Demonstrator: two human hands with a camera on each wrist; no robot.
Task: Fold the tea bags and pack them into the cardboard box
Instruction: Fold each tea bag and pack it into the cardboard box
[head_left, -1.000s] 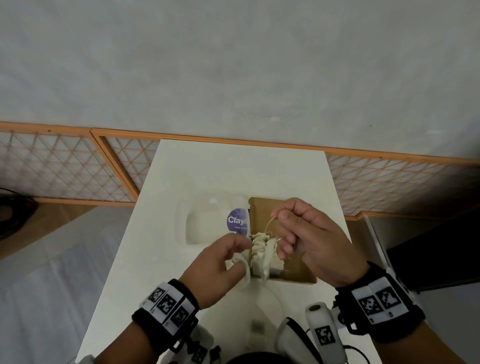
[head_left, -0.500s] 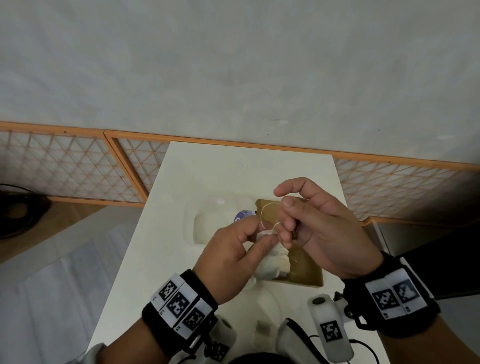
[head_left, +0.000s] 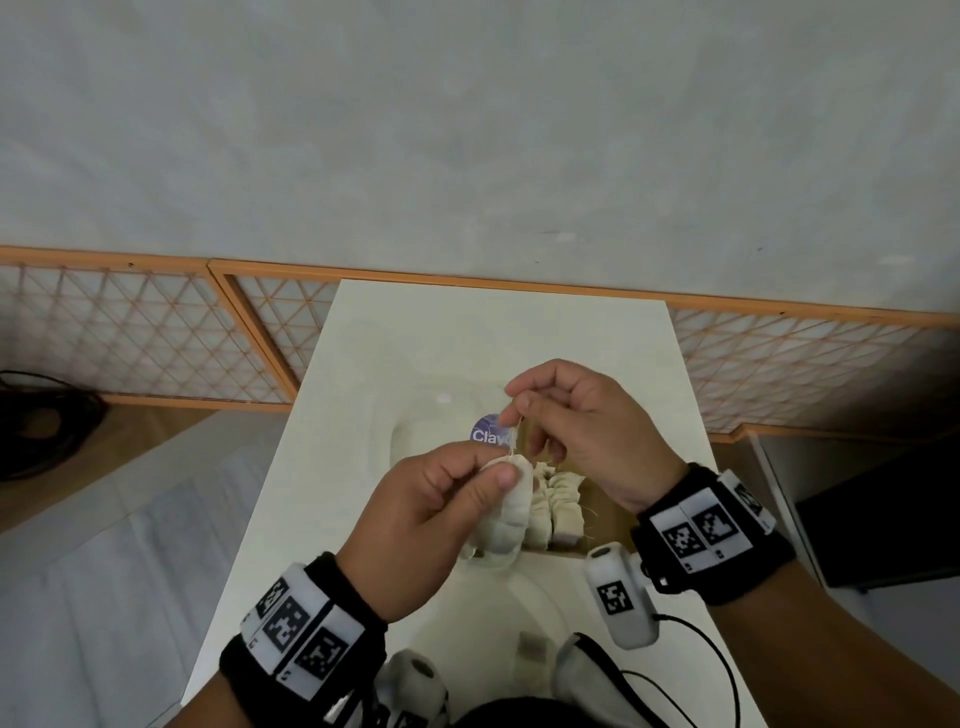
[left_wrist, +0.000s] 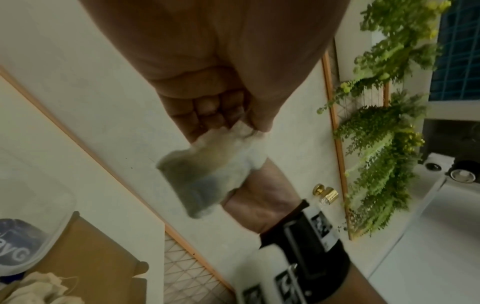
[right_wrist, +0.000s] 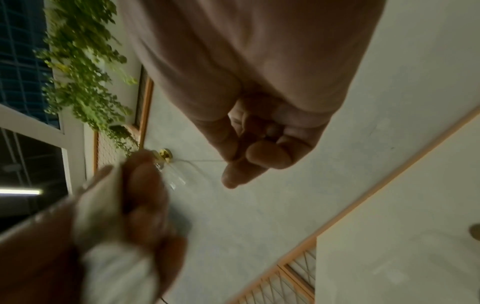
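Nearest you, the white table (head_left: 363, 364) runs narrow and straight away from your body, with your two wrists in black bands carrying black-and-white square markers. Beyond its far edge stands a low orange-framed lattice fence (head_left: 130, 343), and behind that a plain pale wall (head_left: 467, 130). A dark cable (head_left: 47, 415) lies coiled on the wooden floor at the far left. The wrist views also show hanging green plants (left_wrist: 384, 144) on a trellis.

Your left hand (head_left: 431, 519) is raised above the table, thumb and forefinger pressed together on the top of a tea bag (head_left: 511, 514), which hangs down from the pinch; the other fingers are curled into the palm. From the left wrist the bag (left_wrist: 207, 172) looks gauzy and slightly crumpled, dark at its lower end.

Your right hand (head_left: 582, 431) sits just beyond and above, thumb and forefinger pinching the thin string (head_left: 514, 441) that rises from the bag; the remaining fingers are loosely curled. The right wrist view shows the string (right_wrist: 205, 160) drawn taut between the two hands.

Under your hands the cardboard box (head_left: 608, 525) lies open on the table with folded tea bags (head_left: 558, 504) packed in a row inside. Just beside it at the left is a clear plastic bag (head_left: 415, 431) with a blue round label (head_left: 488, 431) reading "Clay", the rest hidden by your hand.
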